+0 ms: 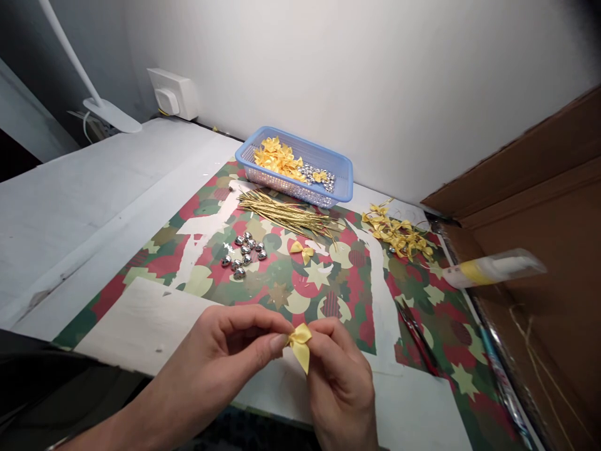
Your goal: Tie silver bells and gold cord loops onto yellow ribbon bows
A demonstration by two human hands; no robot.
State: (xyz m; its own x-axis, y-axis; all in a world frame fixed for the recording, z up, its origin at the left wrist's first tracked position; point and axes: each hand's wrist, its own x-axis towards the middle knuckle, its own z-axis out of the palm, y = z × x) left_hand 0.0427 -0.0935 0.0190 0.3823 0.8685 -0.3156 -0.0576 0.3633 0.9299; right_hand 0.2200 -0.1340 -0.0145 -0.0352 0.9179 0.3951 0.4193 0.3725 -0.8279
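Observation:
A yellow ribbon bow (pixel 301 348) is held between both hands near the table's front edge. My left hand (pixel 235 344) pinches its left side between thumb and forefinger. My right hand (pixel 340 369) has curled fingers closed on the bow's right side. Beyond them, another yellow bow (pixel 302 252) lies on the patterned sheet. Several silver bells (pixel 246 250) sit in a loose group to its left. Behind is a bundle of gold wire strips (pixel 286 214). Anything small between the fingertips is hidden.
A blue basket (pixel 345 181) with yellow bows and silver bells stands by the wall. More bows on wires (pixel 399 235) lie at right, with red-handled pliers (pixel 417 338) nearer. A glue bottle (pixel 493 268) leans by the cardboard (pixel 539 219). A lamp base (pixel 113 114) stands back left.

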